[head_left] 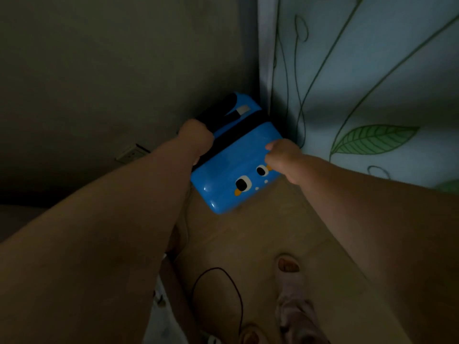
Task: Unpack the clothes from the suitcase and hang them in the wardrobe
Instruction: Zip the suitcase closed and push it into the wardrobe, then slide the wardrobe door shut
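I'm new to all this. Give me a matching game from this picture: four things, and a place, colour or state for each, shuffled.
1 suitcase; 2 left hand; 3 cable; 4 wardrobe door.
A green leaf pattern; B lies on the floor; C blue, in the corner; D grips the suitcase.
Pairs: 1-C, 2-D, 3-B, 4-A.
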The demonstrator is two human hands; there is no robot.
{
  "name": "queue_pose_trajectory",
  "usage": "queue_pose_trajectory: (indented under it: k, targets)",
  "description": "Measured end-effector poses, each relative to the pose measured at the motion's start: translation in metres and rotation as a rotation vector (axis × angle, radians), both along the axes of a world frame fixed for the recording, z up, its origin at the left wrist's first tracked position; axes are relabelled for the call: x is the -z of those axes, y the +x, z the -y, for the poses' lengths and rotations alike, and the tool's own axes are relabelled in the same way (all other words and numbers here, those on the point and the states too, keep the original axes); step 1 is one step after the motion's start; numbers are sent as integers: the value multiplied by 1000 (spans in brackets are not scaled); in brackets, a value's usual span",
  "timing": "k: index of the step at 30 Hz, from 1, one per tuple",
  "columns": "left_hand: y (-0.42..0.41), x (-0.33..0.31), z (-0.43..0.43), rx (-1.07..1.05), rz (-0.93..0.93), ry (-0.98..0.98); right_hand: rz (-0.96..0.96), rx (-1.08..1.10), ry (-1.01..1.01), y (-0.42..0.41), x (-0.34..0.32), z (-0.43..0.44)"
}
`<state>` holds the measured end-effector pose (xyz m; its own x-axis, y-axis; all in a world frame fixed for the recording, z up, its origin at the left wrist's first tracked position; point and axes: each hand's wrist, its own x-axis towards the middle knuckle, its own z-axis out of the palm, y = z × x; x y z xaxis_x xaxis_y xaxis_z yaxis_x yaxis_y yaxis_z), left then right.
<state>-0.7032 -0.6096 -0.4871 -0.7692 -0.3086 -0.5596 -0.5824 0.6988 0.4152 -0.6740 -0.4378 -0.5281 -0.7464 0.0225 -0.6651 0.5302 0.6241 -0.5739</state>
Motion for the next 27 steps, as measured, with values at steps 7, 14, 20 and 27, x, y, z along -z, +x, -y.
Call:
queue_pose_trajectory:
  k: [7, 14, 20, 27]
  targets:
    - [61, -77, -43, 211, 162, 162, -208, 23, 63, 54, -75, -30]
    - [133, -166, -90, 426, 68, 114, -307, 122, 123, 138, -162, -67]
    - [182, -235, -122, 622, -166, 95, -305, 128, 99, 201, -211, -92]
    - [226, -381, -189, 703, -507, 205, -549, 248, 225, 277, -353, -163]
